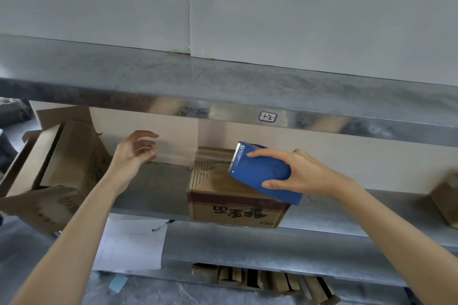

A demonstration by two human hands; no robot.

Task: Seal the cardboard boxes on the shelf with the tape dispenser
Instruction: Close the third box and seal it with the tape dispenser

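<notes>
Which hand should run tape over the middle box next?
Right. The right hand grips the dispenser over the box; the left hand is empty, off to the side.

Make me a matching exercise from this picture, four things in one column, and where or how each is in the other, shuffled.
1 tape dispenser
2 left hand
3 pen
4 open box

A lying on white paper
B flaps spread, far left
C gripped by right hand
D empty, fingers loosely curled

Pairs: 1-C, 2-D, 3-A, 4-B
</notes>
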